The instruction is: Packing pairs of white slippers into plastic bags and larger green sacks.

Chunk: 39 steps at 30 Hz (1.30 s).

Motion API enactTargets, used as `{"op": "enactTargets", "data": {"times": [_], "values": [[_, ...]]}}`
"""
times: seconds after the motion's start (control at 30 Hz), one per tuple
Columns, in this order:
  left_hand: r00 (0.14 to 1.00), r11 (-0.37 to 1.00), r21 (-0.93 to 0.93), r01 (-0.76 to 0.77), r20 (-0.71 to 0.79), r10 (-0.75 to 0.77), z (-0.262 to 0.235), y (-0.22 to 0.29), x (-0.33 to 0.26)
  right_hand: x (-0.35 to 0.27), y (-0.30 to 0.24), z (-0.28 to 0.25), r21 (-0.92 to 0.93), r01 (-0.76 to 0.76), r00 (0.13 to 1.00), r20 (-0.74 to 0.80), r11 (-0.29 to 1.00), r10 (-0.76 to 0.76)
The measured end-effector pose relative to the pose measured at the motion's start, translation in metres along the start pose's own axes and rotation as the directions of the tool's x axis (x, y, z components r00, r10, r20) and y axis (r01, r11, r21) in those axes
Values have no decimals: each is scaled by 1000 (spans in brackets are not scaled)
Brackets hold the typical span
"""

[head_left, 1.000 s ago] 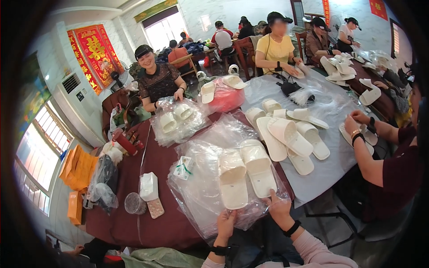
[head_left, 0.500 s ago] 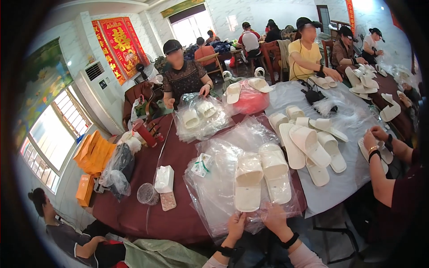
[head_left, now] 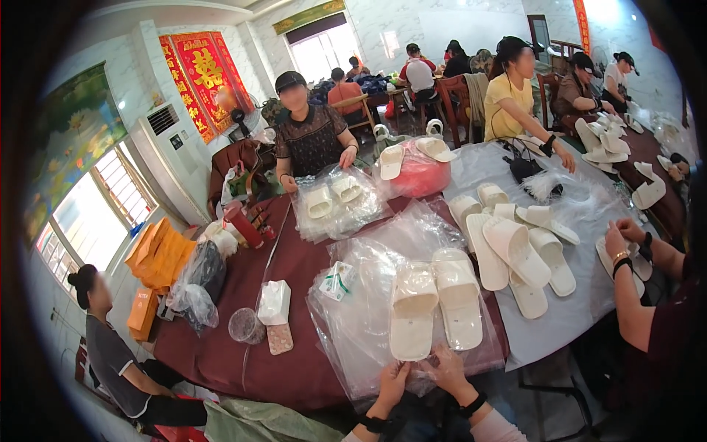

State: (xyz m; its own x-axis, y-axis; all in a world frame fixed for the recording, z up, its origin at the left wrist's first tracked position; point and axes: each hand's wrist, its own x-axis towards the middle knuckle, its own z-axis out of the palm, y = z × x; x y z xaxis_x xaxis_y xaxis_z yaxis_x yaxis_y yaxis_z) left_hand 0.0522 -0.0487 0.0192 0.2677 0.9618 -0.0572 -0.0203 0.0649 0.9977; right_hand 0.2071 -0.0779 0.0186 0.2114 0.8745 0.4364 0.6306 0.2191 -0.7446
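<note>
Pair of white open-toed slippers (head_left: 412, 339) in a clear plastic bag (head_left: 439, 331), both hands at its lower edge

Left hand (head_left: 394, 381): narrow grip, thumb and fingers closed on bag edge. Right hand (head_left: 448, 370): fingers bent at same edge; cannot tell whether its grip pinches film. Slippers lie side by side, soles toward wearer, on maroon-covered table (head_left: 213, 368), near its front edge. Beneath and beyond: flat clear plastic sheets (head_left: 368, 258), bearing a small white-and-green box (head_left: 337, 281). Left: round clear plastic tub (head_left: 247, 326). Right: heap of loose white slippers (head_left: 519, 254) on pale grey sheet (head_left: 537, 339). Farther: co-worker in dark top (head_left: 317, 144) touches another clear bag containing white slippers
</note>
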Motion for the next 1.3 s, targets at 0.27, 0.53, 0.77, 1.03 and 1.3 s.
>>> {"op": "enactTargets", "data": {"times": [0.27,0.53,0.77,1.03,1.3], "values": [[999,993,118,2,-41,3,-3,-10,-1,-2,0,-1,-32,7,1000,-28,999,-8],[995,991,-97,91,60,-85,-2,-1,-3,1,-7,-5,-29,-28,1000,-1,999,28],[992,993,7,118,43,-118,-11,-23,1,5,-10,-6,32,-70,997,45,997,68],[998,998,36,-56,-38,57,2,-4,0,6,-11,-8,48,-39,999,26,998,38],[1000,978,208,12,-25,-7,0,-5,-2,0,1,5,-59,-35,999,20,998,36]]}}
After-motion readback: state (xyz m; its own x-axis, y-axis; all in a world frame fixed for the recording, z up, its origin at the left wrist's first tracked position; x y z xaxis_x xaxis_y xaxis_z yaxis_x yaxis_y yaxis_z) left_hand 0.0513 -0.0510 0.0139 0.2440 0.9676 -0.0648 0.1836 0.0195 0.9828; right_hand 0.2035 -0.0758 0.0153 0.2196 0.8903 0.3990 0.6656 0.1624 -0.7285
